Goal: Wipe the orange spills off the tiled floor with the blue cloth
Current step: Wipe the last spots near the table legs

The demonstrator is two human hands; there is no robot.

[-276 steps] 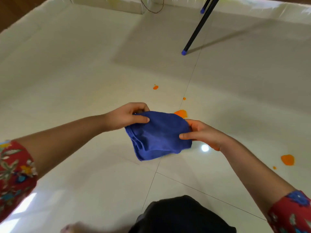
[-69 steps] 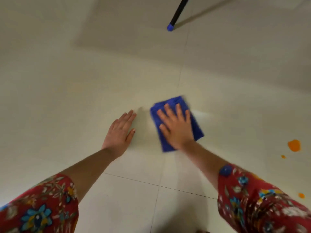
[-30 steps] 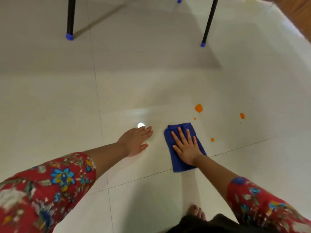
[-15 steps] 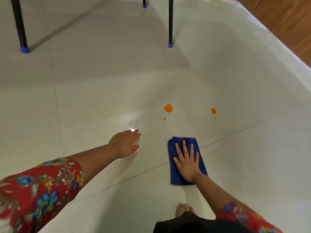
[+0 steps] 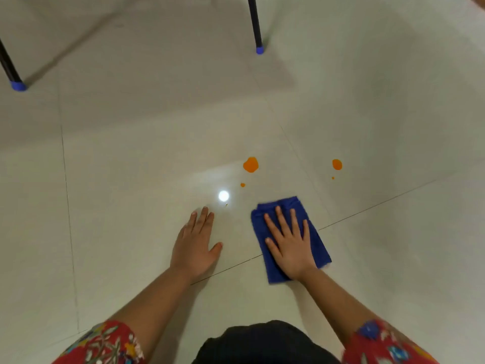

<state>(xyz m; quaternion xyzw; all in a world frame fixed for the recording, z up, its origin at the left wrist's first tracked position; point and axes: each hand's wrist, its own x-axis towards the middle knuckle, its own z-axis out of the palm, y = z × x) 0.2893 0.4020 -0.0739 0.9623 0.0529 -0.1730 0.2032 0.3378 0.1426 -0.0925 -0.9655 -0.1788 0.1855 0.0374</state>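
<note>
The folded blue cloth (image 5: 317,248) lies on the pale tiled floor (image 5: 131,179), across a tile seam. My right hand (image 5: 290,248) presses flat on it with fingers spread. My left hand (image 5: 195,248) rests palm-down on the bare floor to the cloth's left, holding nothing. A large orange spill (image 5: 250,164) and a small orange drop (image 5: 242,184) lie just beyond the cloth. Another orange spill (image 5: 337,164) with a tiny orange dot (image 5: 332,177) below it sits further right.
Two black table legs with blue feet stand on the floor, one table leg (image 5: 256,24) far ahead and another table leg (image 5: 10,69) at the far left. A bright light reflection (image 5: 223,196) shines near my left fingertips. My dark-clad knee (image 5: 262,342) fills the bottom edge.
Nine seconds ago both hands held the cloth in the air; it is now pressed to the floor. A small orange spot beside the cloth one second ago no longer shows. The cloth has turned slightly.
</note>
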